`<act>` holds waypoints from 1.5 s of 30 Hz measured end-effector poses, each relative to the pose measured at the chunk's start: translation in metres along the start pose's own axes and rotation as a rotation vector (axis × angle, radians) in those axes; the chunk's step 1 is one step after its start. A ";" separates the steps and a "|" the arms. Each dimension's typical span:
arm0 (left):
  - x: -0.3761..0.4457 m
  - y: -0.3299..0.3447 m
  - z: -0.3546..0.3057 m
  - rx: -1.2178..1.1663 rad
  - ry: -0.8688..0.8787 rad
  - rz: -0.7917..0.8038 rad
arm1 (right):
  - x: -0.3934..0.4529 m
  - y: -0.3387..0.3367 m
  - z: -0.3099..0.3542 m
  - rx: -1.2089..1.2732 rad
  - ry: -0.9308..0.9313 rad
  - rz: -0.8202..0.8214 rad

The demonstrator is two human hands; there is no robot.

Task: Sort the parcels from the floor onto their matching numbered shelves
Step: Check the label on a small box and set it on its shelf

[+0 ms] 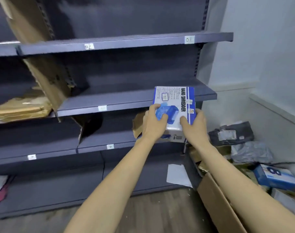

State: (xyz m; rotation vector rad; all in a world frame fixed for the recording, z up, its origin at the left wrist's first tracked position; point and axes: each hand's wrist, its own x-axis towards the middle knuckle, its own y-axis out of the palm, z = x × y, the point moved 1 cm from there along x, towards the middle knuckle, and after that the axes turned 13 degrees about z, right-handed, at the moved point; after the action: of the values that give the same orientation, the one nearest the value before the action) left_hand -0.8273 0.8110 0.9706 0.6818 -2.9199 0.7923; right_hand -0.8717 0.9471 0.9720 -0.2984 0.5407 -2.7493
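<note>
Both hands, the left hand (154, 122) and right hand (194, 126), are closing their grip around a blue-and-white hand shredder box (174, 105), holding it up before the grey shelf (120, 105), while an open cardboard box (215, 199) is sitting on the floor.

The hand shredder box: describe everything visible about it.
The hand shredder box is a white and blue printed carton, apparently cardboard, with HAND SHREDDER in dark letters along one side and a picture of a blue device on its face. It looks closed and undamaged. It is held tilted in the air before the grey shelves, the left hand and right hand gripping its lower end, fingers curled over the face.
</note>
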 end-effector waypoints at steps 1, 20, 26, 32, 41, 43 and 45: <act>-0.007 -0.020 0.009 0.008 -0.021 -0.032 | -0.003 0.018 0.009 0.001 -0.017 0.035; -0.123 -0.294 0.152 0.120 -0.219 -0.232 | -0.083 0.291 0.127 0.021 -0.151 0.368; -0.087 -0.315 0.162 0.090 -0.169 -0.211 | -0.048 0.311 0.141 0.003 -0.168 0.332; -0.011 -0.333 0.173 0.128 -0.096 -0.249 | 0.023 0.338 0.147 -0.012 -0.250 0.306; 0.111 -0.367 0.186 0.257 -0.106 -0.267 | 0.148 0.386 0.163 0.025 -0.236 0.351; 0.129 -0.368 0.201 0.291 -0.139 -0.191 | 0.164 0.397 0.156 0.046 -0.198 0.411; 0.141 -0.366 0.219 0.323 -0.189 -0.115 | 0.176 0.409 0.147 0.068 -0.178 0.456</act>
State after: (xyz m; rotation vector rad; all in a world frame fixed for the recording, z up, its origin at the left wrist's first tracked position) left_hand -0.7828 0.3637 0.9746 0.9895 -2.9059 1.2665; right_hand -0.8856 0.4788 0.9671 -0.3498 0.4069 -2.2692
